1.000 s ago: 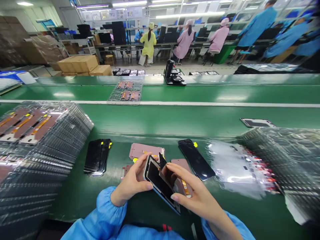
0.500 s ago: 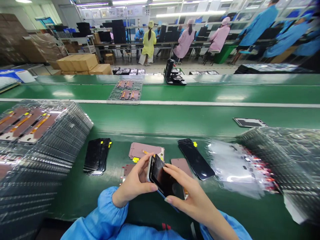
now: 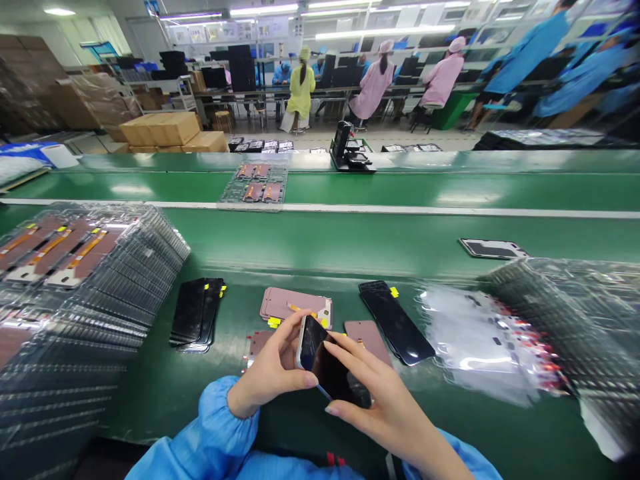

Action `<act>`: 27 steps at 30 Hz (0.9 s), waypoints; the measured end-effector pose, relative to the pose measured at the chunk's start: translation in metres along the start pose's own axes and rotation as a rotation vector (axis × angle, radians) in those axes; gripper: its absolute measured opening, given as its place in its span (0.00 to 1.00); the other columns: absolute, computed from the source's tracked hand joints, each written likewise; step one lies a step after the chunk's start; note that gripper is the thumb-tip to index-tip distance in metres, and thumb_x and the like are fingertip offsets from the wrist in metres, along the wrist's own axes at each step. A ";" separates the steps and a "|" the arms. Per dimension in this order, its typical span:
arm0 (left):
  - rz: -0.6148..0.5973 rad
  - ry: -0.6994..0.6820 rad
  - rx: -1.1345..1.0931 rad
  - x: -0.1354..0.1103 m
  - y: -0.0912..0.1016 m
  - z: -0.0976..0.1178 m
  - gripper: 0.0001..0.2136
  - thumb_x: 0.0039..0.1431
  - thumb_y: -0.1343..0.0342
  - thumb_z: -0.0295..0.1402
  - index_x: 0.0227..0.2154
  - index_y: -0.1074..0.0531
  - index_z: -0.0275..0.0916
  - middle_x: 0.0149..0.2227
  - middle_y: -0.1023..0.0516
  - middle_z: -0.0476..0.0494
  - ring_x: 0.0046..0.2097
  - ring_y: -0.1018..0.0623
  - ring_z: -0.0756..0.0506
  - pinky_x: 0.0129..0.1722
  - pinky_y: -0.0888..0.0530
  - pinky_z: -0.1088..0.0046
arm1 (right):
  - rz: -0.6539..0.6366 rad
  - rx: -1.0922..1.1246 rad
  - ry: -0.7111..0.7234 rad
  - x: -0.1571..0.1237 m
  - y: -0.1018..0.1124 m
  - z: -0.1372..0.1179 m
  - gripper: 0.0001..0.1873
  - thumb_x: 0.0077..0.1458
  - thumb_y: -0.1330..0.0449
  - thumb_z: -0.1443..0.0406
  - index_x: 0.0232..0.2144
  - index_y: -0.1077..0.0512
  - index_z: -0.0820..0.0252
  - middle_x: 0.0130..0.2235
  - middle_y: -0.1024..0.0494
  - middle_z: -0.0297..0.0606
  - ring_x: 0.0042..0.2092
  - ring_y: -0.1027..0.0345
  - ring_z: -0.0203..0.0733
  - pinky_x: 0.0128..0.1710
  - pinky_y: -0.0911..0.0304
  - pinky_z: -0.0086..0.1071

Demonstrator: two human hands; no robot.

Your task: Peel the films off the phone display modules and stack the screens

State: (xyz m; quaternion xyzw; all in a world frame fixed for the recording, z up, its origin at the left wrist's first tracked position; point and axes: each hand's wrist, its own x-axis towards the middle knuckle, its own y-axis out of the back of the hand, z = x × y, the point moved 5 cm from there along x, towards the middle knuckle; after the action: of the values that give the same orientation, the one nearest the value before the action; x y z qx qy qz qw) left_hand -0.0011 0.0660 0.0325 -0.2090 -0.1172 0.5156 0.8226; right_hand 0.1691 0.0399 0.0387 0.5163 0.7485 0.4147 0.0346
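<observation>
Between my hands is a smartphone [image 3: 334,372] with a glossy black screen and a pale silver-blue frame, tilted above the green work surface. My left hand [image 3: 267,370] grips its upper left end, thumb along the near edge. My right hand [image 3: 383,393] is closed round the other end, fingers lying on the screen and thumb at the near side. Behind the phone lie pinkish-brown screen panels [image 3: 285,303] with orange flex cables and yellow tabs; another pinkish-brown panel [image 3: 369,337] is partly hidden by my right hand.
Tall stacks of clear trays stand left [image 3: 145,267] and right [image 3: 590,300]. Black screens lie left [image 3: 193,310] and right [image 3: 397,327], beside clear plastic films [image 3: 480,340]. A panel [image 3: 493,249] and a tray of panels [image 3: 255,183] lie farther back. Co-workers sit beyond.
The screen now lies flatter in the phone's frame, with less gap at its upper end. My hands keep their grip. The pale-edged panel at the back right has shifted slightly left.
</observation>
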 end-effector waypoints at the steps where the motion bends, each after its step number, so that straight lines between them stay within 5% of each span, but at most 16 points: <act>1: -0.002 -0.001 0.005 0.000 0.000 0.000 0.40 0.42 0.27 0.41 0.61 0.36 0.47 0.62 0.33 0.36 0.64 0.34 0.32 0.63 0.39 0.54 | 0.000 -0.006 0.005 0.000 0.000 0.000 0.38 0.56 0.35 0.52 0.65 0.40 0.51 0.63 0.33 0.47 0.62 0.36 0.56 0.57 0.32 0.46; 27: -0.085 -0.046 0.151 -0.006 0.001 0.007 0.37 0.50 0.31 0.35 0.63 0.38 0.52 0.65 0.36 0.40 0.66 0.36 0.36 0.64 0.38 0.60 | -0.015 -0.159 0.119 0.001 0.002 -0.014 0.36 0.62 0.41 0.53 0.66 0.43 0.60 0.64 0.36 0.55 0.64 0.40 0.56 0.58 0.35 0.50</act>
State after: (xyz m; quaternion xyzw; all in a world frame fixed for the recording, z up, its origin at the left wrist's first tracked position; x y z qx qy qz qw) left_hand -0.0076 0.0622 0.0389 -0.1293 -0.1058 0.4922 0.8543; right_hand 0.1633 0.0329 0.0495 0.4809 0.7177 0.5025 0.0338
